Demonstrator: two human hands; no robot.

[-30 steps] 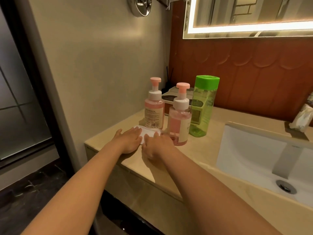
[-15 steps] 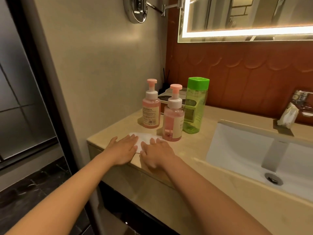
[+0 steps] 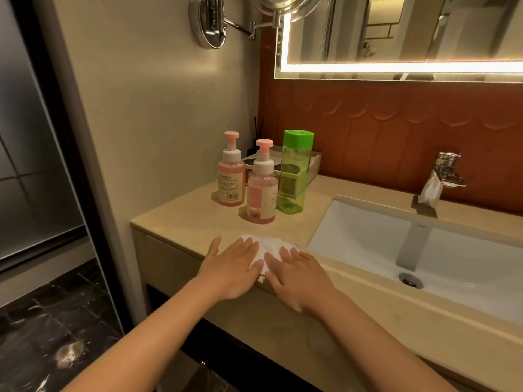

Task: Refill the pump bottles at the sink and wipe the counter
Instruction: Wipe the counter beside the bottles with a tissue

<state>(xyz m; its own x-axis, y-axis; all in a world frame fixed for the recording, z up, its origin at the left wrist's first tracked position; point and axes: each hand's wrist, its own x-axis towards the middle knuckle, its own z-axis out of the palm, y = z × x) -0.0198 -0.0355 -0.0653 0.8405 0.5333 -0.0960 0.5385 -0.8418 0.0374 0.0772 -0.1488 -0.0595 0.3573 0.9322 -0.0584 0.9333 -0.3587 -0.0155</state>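
Two pink pump bottles stand on the beige counter (image 3: 181,219): one at the back left (image 3: 231,181) and one nearer me (image 3: 261,193). A green refill bottle (image 3: 293,176) with a green cap stands just right of them. A white cloth (image 3: 268,248) lies flat near the counter's front edge. My left hand (image 3: 235,268) and my right hand (image 3: 300,274) both press flat on the cloth, fingers spread, covering its near part.
A white sink basin (image 3: 368,236) with a chrome faucet (image 3: 441,176) lies to the right. A tray (image 3: 314,165) sits behind the bottles against the red tiled wall. A lit mirror (image 3: 396,38) and a chrome swing mirror (image 3: 215,21) hang above. A dark doorway is on the left.
Both hands have slid the cloth toward the counter's front edge and to the right, away from the pump bottles. The view has shifted up and right.
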